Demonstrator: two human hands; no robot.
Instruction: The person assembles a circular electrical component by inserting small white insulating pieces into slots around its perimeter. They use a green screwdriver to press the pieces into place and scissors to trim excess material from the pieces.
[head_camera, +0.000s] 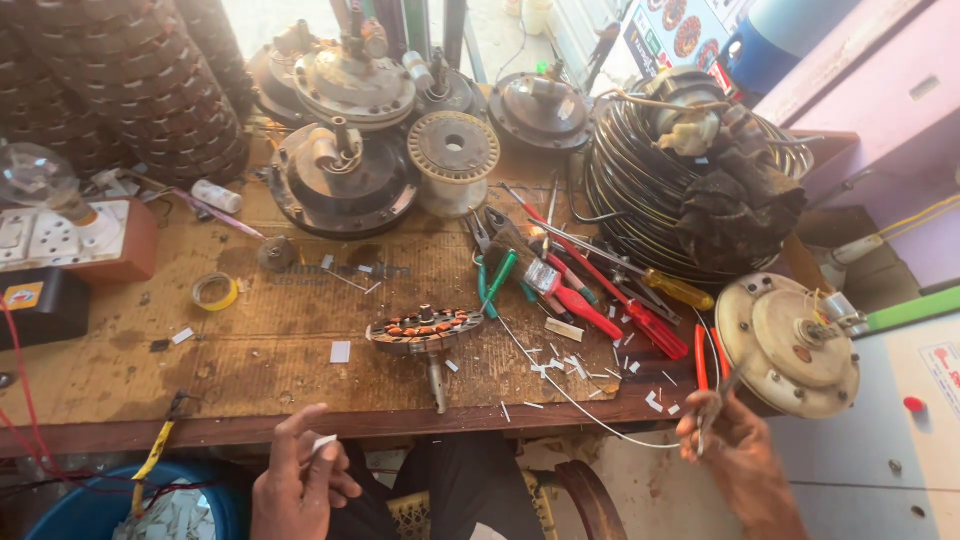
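Below the workbench (250, 390) edge, the left hand (300, 480) pinches a white slip (324, 442).

Colourful poster (672, 30) top right; red-edged label (944, 372) right

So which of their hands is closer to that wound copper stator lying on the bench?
Probably the left hand. It sits just below the bench edge, nearer the stator, pinching a small white strip. The right hand is farther off, holding red-handled scissors by a wire.
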